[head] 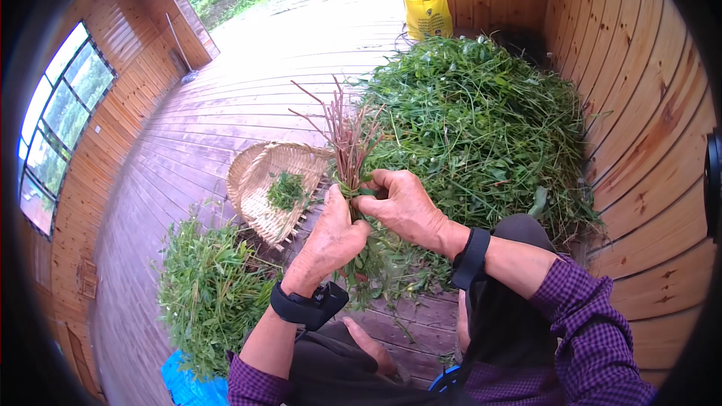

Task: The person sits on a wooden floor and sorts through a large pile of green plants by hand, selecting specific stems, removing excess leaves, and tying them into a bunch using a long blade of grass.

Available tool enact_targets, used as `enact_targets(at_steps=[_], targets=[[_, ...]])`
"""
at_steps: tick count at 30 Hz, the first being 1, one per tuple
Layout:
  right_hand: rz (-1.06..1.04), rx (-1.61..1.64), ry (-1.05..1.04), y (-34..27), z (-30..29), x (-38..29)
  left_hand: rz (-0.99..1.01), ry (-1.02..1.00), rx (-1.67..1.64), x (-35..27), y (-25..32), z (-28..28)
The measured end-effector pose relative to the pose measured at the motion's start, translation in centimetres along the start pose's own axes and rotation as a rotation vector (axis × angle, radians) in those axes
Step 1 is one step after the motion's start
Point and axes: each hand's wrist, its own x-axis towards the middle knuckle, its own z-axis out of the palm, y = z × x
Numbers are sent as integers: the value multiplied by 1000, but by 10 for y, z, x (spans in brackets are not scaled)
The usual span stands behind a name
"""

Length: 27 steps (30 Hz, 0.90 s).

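Observation:
Both hands meet around a bundle of plants with reddish-brown stems [348, 144] pointing away from me and green leaves hanging below. My left hand [333, 237] grips the bundle from the left, its thumb against the stems. At the right side of the stems, my right hand [403, 206] pinches a thin green strand that passes around the bundle. Some of the fingers behind the stems are hidden. Just beyond the left hand, a woven bamboo basket [256, 197] lies on the floor with a small clump of greens [286, 190] in it.
A large heap of cut green plants [479, 129] lies against the wooden wall [648, 141] at right. A smaller pile of leafy plants [214, 287] rests at lower left, above blue plastic [192, 380]. A yellow bag [428, 11] stands behind the heap. Planks form the floor [186, 141].

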Motion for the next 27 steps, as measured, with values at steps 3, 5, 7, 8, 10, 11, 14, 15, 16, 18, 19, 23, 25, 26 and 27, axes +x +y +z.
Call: enact_targets(at_steps=[3,5,7,8,10,11,14,15,16,18,19,23,25,26,27], targets=[[-73,-17,15,-5,2,-2,52,2,-28,1,-16,1],[-162,-64,34,-8,5,-2,118,56,38,-2,-23,1],[-94,-104,51,-1,0,5,85,77,89,3,-8,2],[-92,-106,53,-1,-4,7,87,74,86,5,2,-1],[-37,-5,41,-3,-11,8,3,57,80,7,17,-5],[-42,106,23,-3,-14,8,27,19,-195,11,4,-4],[14,257,-44,-15,-22,8,57,-60,-483,3,15,-22],[78,287,-112,-32,-30,3,-26,-72,-427,1,17,-31],[78,286,-112,-30,-32,3,-25,-72,-428,0,15,-29],[22,364,-211,-22,-36,5,-29,-51,-676,-3,9,-18],[41,376,-211,-21,-37,6,-56,-139,-828,-2,11,-13],[55,266,-249,-25,-41,10,-19,-72,-628,-1,5,-11],[48,239,-228,-27,-40,10,-28,-20,-603,-2,8,-9],[51,239,-228,-24,-41,11,-36,33,-576,-3,8,-9],[14,157,-225,-19,-41,13,-39,41,-546,-2,7,-8]])
